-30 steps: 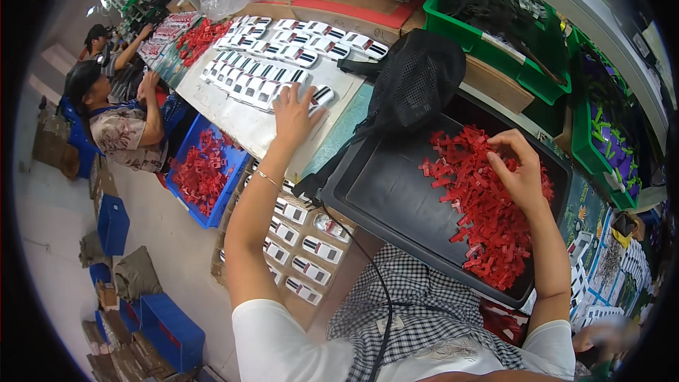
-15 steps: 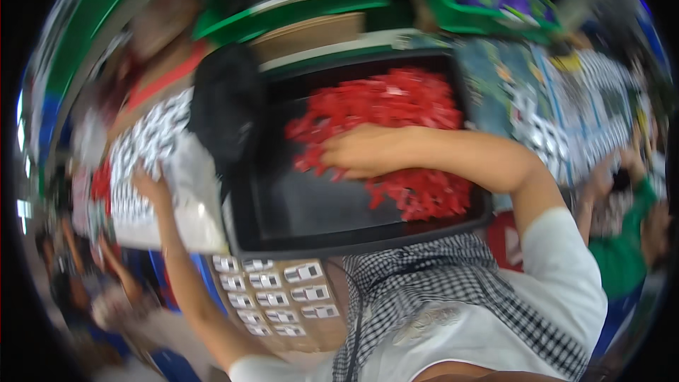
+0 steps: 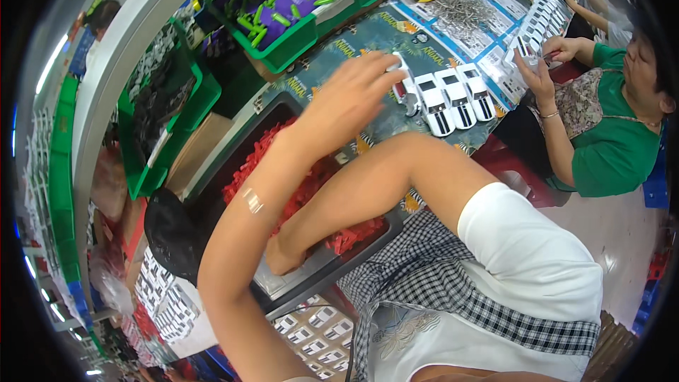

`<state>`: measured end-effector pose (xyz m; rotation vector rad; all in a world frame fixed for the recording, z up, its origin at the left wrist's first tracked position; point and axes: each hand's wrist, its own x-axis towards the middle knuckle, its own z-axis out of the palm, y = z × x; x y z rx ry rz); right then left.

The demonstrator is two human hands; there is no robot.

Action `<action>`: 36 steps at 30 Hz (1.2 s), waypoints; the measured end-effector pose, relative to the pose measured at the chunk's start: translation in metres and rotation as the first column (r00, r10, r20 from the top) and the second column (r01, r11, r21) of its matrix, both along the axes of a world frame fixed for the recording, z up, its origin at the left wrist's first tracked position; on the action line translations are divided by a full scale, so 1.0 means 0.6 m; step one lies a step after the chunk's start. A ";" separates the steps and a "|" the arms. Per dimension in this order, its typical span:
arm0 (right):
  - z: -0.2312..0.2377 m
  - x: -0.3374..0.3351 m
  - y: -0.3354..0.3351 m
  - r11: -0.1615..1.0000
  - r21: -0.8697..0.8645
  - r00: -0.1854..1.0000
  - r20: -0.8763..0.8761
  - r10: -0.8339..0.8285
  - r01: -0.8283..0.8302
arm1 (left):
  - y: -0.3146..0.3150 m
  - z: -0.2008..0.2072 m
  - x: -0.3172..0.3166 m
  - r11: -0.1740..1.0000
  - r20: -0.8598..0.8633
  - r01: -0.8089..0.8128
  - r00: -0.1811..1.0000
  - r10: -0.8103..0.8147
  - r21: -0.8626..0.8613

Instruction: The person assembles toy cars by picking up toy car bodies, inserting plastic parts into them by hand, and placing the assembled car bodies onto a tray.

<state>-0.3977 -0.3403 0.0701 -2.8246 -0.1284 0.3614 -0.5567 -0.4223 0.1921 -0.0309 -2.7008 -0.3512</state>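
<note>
My left hand (image 3: pixel 350 102) reaches across to the printed table cover, its bent fingers on a tilted white toy car (image 3: pixel 405 88). I take it to be gripped, though the thumb is hidden. Beside it stand several more white toy cars (image 3: pixel 453 99) with black stripes, side by side. Under my left forearm, my right hand (image 3: pixel 284 256) is low at the near left of a black tray (image 3: pixel 332 273); its fingers are hidden. Small red plastic parts (image 3: pixel 350 235) lie heaped in this tray.
Green crates (image 3: pixel 283 49) with purple and green parts stand at the back. A black bag-like thing (image 3: pixel 172 233) hangs by the tray's left end. White cars lie on a board (image 3: pixel 201 339) at left. At right, a co-worker in green (image 3: pixel 612 152) handles a white piece.
My view has swung right. My left hand has gone from the white parts at left, across my right arm, to the toy cars. My right hand has moved from the red heap toward the tray's near side.
</note>
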 end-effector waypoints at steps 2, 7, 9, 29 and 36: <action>0.034 -0.016 -0.003 1.000 -0.003 1.000 0.025 0.003 -0.003 | -0.013 -0.035 -0.077 0.989 0.057 0.093 0.995 -0.087 -0.116; -0.014 -0.074 -0.060 0.988 0.069 0.962 0.230 -0.148 0.135 | -0.040 -0.151 -0.136 0.934 0.162 0.099 0.986 -0.045 -0.343; -0.037 -0.085 -0.086 0.969 0.141 0.911 0.335 -0.241 0.204 | -0.049 -0.160 -0.110 0.940 0.153 -0.018 0.985 0.074 -0.339; 0.045 -0.057 -0.083 0.954 0.137 0.918 0.267 -0.294 0.266 | 0.049 -0.088 0.520 -0.001 -0.079 0.297 0.257 0.963 0.955; 0.053 -0.050 -0.053 0.954 0.043 0.914 0.278 -0.296 0.296 | 0.081 -0.103 0.495 0.026 -0.071 0.140 0.331 0.941 0.990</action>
